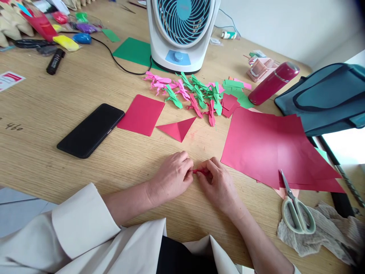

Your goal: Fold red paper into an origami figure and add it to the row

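Observation:
My left hand (172,175) and my right hand (216,182) meet on the wooden table (42,125), both pinched on a small folded piece of red paper (198,171) that shows between the fingertips. Most of that piece is hidden by my fingers. Just beyond my hands lie a red folded triangle (177,129) and a red paper square (142,114). A stack of large red sheets (270,148) lies to the right of my right hand.
A black phone (91,130) lies left. Several pink, green and red folded paper figures (196,94) sit before a white fan (182,34). Scissors (295,207) rest on a cloth (327,232) at right. A red bottle (273,82) and blue bag (327,97) stand beyond.

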### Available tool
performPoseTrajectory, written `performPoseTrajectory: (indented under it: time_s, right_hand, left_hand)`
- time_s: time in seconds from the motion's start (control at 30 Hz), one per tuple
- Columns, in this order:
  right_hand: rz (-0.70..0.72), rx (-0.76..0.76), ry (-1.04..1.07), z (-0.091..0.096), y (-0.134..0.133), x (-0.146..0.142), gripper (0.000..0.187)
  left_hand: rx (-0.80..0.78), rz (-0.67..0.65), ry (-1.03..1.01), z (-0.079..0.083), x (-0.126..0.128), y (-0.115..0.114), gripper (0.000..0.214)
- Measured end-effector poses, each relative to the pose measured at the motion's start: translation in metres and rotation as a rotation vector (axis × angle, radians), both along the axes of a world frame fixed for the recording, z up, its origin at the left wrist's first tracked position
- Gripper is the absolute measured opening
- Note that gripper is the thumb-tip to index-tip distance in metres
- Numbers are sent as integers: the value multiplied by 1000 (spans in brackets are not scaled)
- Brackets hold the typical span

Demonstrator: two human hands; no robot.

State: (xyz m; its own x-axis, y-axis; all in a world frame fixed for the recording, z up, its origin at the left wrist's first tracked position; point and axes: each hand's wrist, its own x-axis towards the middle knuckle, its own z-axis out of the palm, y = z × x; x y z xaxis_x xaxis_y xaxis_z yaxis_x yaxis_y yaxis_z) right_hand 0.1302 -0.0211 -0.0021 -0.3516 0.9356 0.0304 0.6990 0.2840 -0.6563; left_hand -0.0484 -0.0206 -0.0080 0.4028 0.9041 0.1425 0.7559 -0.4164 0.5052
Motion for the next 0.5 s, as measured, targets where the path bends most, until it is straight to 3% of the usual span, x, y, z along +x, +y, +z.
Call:
performPoseTrajectory:
  time_s: [0.5]
  right_hand:
    - [-23,24,-36,1,2,-4,11]
  left_hand:
    - [-48,25,-50,-1,-2,1,14]
